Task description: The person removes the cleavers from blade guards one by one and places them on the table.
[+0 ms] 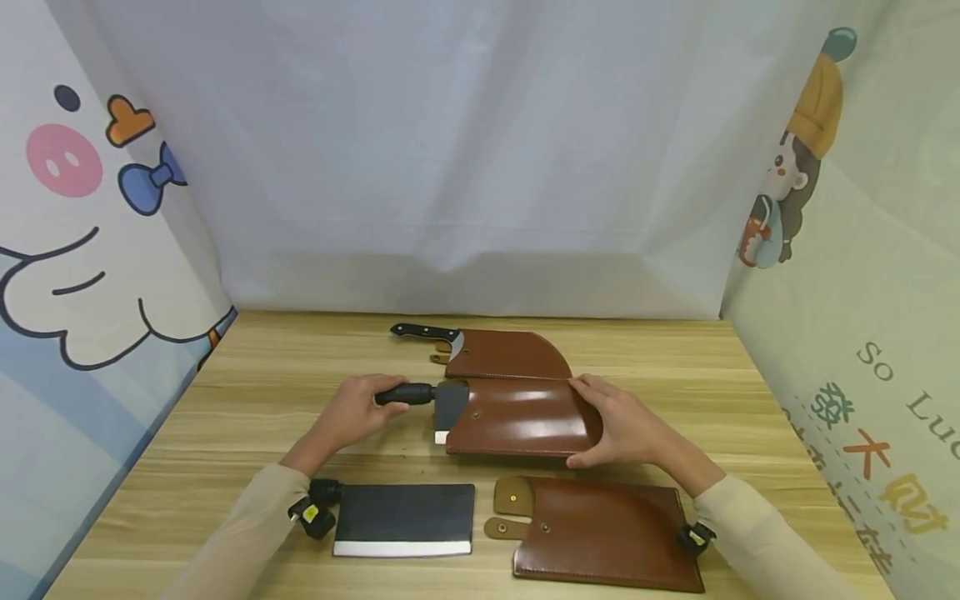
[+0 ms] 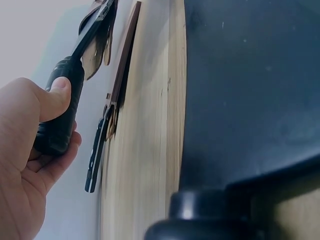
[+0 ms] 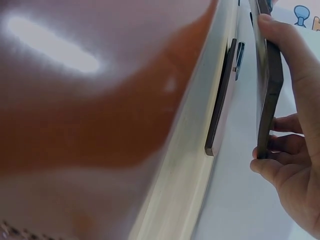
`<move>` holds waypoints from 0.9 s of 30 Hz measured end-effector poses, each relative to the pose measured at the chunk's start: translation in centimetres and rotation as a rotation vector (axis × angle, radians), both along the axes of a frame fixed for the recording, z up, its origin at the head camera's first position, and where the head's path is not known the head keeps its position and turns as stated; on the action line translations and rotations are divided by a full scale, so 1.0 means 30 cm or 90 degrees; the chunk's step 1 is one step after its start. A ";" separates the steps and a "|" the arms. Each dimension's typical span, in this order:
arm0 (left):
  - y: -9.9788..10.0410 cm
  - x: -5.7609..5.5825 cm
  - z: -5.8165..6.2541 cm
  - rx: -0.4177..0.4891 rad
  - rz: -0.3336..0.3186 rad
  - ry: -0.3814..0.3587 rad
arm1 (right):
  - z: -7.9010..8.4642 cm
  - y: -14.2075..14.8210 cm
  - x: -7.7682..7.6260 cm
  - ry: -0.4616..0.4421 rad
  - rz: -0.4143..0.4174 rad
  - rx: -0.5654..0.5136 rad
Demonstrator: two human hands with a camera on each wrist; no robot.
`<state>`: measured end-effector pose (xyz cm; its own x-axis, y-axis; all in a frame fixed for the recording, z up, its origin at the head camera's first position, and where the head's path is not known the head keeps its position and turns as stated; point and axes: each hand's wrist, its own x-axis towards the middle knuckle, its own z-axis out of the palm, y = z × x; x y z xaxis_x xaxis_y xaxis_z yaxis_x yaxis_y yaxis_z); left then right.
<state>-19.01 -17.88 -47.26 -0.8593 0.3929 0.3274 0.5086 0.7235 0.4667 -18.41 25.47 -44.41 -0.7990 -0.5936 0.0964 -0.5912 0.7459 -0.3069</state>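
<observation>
1. A cleaver sits partly inside a glossy brown sheath, raised above the middle of the tabletop.
2. The left grip wraps round its black handle; the right grip pinches the sheath's right end.
3. On the far side lies a sheathed knife.
4. Near left lies a bare cleaver; near right, a strapped sheath.

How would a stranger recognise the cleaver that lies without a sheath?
On the wooden table, find the brown sheath at front right. Left of it lies the cleaver, with a black rectangular blade. Unlike the held cleaver and rear knife, its blade is uncovered.
</observation>
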 end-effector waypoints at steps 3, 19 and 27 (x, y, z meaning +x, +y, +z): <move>-0.008 0.002 0.004 0.005 0.007 -0.007 | 0.005 0.005 0.002 -0.001 -0.005 -0.001; -0.050 0.015 0.008 0.012 0.019 -0.004 | 0.018 0.022 0.006 -0.009 -0.020 0.003; -0.061 0.019 0.009 0.007 0.026 -0.006 | 0.018 0.032 0.007 -0.009 -0.021 0.003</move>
<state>-18.44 -19.72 -46.99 -0.8778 0.3532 0.3236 0.4739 0.7386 0.4795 -18.20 26.44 -43.85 -0.8198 -0.5667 0.0822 -0.5613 0.7666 -0.3120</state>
